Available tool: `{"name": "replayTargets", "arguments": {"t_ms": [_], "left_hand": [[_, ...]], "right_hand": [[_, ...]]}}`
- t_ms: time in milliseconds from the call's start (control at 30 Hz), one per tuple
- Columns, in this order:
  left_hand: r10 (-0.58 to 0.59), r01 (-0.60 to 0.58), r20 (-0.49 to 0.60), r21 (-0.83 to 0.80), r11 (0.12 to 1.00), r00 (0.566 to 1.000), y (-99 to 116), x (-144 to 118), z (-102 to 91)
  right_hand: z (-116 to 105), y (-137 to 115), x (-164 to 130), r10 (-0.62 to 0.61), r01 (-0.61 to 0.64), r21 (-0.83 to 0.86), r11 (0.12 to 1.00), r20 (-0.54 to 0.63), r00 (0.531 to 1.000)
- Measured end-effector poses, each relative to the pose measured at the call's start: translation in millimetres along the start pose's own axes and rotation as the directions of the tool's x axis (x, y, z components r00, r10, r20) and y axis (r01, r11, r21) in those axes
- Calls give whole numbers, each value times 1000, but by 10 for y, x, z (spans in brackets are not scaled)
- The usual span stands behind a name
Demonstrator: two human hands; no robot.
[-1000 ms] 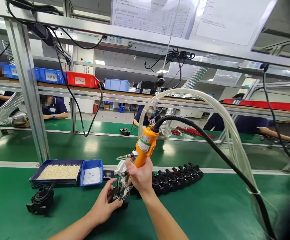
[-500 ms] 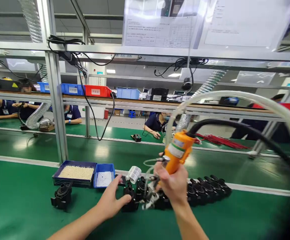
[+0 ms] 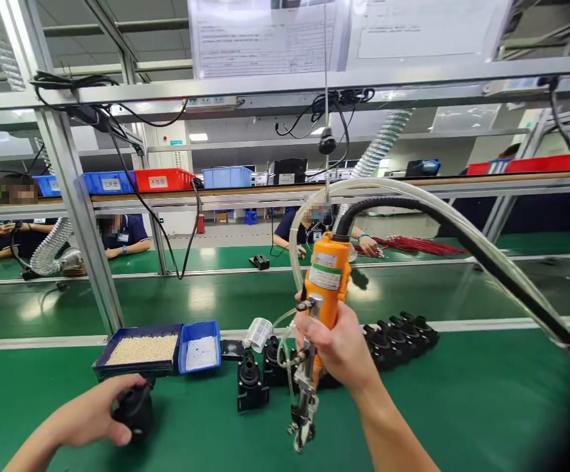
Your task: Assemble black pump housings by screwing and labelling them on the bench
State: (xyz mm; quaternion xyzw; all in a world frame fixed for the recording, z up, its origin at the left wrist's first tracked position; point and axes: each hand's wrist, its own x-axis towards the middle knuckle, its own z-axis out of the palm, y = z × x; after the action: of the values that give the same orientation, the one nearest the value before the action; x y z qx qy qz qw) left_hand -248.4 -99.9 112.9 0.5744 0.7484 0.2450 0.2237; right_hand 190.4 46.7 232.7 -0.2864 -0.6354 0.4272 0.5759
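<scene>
My right hand (image 3: 337,344) is wrapped round an orange electric screwdriver (image 3: 328,272) with a metal nozzle and clear tubes at its lower end. Its tip points down over the green bench, to the right of a black pump-like housing (image 3: 251,385) that stands upright. At the left, my left hand (image 3: 95,410) has thumb and fingers round another black housing (image 3: 136,410), partly hidden by the fingers. Behind the screwdriver runs a row of several more black housings (image 3: 398,341).
A dark tray of small pale parts (image 3: 142,349) and a blue bin (image 3: 199,346) stand behind my left hand. A roll of white labels (image 3: 258,333) lies near the housings. A black cable and clear hose (image 3: 427,213) arc off to the right. Co-workers sit across the benches.
My left hand has moved left from the middle housing to the lone housing and closed round it. The screwdriver now hangs more upright, clear of the middle housing. The view has shifted.
</scene>
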Motion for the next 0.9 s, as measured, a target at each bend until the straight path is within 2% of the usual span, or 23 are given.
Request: {"name": "replayTargets", "arguments": {"t_ms": [100, 133, 200, 267, 333, 433, 533, 633, 900], "left_hand": [[17, -2, 232, -63, 998, 973, 480, -61, 539], [77, -44, 295, -119, 992, 952, 674, -69, 748], [211, -123, 344, -259, 958, 915, 1025, -47, 1168], [340, -217, 327, -361, 907, 882, 1258, 28, 1556], [421, -284, 257, -436, 854, 870, 1354, 132, 1886], [416, -297, 115, -533, 792, 902, 1327, 258, 2235], [398, -266, 51, -666, 697, 916, 1259, 283, 2403], [463, -259, 45, -778, 572, 885, 1251, 252, 2444], [441, -154, 91, -859, 488, 893, 1259, 280, 2455]], "right_hand": [[76, 45, -13, -11, 12, 15, 1000, -25, 1000], [88, 64, -19, -13, 14, 27, 1000, -40, 999], [97, 98, -34, -23, 27, 53, 998, -71, 997], [101, 117, -48, -47, 53, 70, 996, -92, 995], [117, 120, -55, -86, 95, 67, 993, -122, 989], [173, 111, -43, -158, 168, 32, 985, -203, 966], [256, 110, -16, -210, 212, -21, 977, -259, 943], [334, 124, 2, -222, 225, -20, 974, -266, 938], [344, 172, -9, -214, 227, 22, 974, -255, 943]]}}
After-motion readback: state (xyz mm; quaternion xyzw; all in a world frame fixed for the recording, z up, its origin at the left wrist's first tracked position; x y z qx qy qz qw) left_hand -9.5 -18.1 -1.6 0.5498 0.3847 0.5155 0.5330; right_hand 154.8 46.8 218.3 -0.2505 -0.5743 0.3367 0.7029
